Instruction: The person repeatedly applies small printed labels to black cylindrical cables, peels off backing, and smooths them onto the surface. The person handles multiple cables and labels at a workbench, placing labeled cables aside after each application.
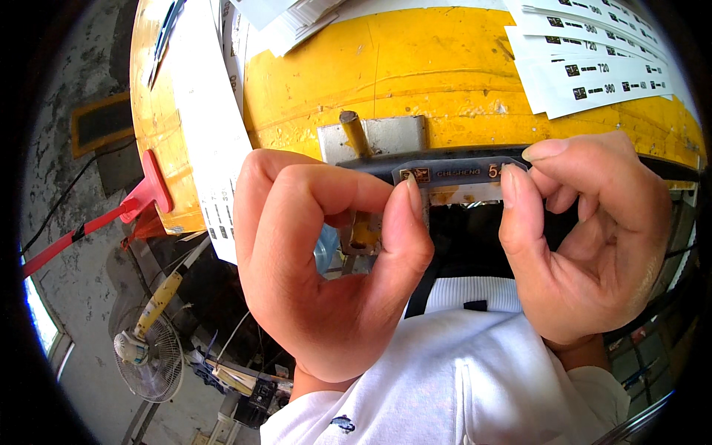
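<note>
Between my two hands a small see-through plastic label strip point(458, 172) is stretched out level, with a gold emblem at its left end and printed characters along it. My left hand point(319, 252) pinches the left end between thumb and forefinger. At the right end, the thumb and forefinger of my right hand point(586, 230) hold the other tip, covering part of the print. The strip is in front of the dark edge of the yellow table point(445, 74). Just behind my left hand, a metal plate point(400, 133) with an upright metal peg point(354, 133) sits at that edge.
White printed sheets point(593, 67) lie fanned at the far right; another paper stack point(297, 22) is at the back. A long white printed strip point(208, 126) runs down the table's left. Beyond the left edge are a red-handled tool point(148, 189) and a standing fan point(148, 356).
</note>
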Available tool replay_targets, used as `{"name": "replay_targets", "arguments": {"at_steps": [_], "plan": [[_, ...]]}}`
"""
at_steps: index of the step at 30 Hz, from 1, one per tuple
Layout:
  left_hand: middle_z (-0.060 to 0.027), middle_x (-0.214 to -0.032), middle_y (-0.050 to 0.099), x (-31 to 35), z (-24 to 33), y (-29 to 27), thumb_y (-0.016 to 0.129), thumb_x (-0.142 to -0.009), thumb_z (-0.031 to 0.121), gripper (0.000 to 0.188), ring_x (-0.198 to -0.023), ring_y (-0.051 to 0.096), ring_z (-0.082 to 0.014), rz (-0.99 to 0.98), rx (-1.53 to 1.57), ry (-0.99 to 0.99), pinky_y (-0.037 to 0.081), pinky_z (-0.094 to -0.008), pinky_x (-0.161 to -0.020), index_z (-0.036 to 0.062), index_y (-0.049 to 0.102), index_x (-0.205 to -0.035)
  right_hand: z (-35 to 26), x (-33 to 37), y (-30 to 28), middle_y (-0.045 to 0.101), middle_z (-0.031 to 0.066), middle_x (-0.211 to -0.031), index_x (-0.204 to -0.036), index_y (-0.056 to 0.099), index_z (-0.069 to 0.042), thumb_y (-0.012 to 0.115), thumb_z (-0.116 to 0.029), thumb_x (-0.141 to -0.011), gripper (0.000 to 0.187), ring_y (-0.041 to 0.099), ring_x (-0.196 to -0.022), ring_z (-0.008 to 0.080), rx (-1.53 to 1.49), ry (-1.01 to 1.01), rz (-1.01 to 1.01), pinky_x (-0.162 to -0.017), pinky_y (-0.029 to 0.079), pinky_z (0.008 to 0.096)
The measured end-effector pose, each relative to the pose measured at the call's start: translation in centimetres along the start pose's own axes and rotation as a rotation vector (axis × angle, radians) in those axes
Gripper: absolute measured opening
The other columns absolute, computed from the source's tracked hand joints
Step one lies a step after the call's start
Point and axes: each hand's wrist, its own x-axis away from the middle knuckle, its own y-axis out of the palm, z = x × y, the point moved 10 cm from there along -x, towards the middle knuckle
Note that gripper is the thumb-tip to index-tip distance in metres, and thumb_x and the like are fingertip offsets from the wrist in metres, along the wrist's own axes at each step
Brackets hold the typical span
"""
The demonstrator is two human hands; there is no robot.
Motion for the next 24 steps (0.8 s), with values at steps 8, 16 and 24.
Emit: {"name": "replay_targets", "arguments": {"at_steps": [8,16,24], "plan": [[-0.0003,-0.074,0.044,0.0,0.0,0.0,0.070,-0.081,0.002,0.021,-0.068,0.037,-0.0094,0.001,0.000,0.003,0.028,-0.0217,-0.064,0.0029,0.050,-0.074,-0.1,-0.1,0.2,0.057,0.0035,-0.080,-0.109,0.054,-0.003,0.070,0.016,-0.072,0.044,0.049,-0.066,0.0099,0.041,0.005,-0.020,-0.061,0.037,0.0218],[-0.0007,-0.074,0.045,0.1,0.1,0.0,0.068,-0.082,0.000,0.019,-0.068,0.038,-0.0095,0.001,-0.006,0.006,0.029,-0.0215,-0.064,0.0024,0.051,-0.074,-1.5,1.0,0.5,0.059,0.0036,-0.077,-0.112,0.058,0.002,0.063,0.011,-0.079,0.035,0.049,-0.060,0.0122,0.203,-0.153,-0.073,-0.054,0.039,0.0250],[-0.0009,-0.073,0.046,0.0,0.3,0.1,0.069,-0.081,-0.001,0.018,-0.068,0.039,-0.0097,-0.016,-0.008,0.008,0.030,-0.0218,-0.064,0.0020,0.052,-0.074,-1.6,3.3,4.4,0.069,0.0136,-0.084,-0.127,0.058,0.010,0.059,0.012,-0.067,0.060,0.051,-0.046,0.0192,0.329,-0.150,-0.262,-0.045,0.040,0.0319]]}}
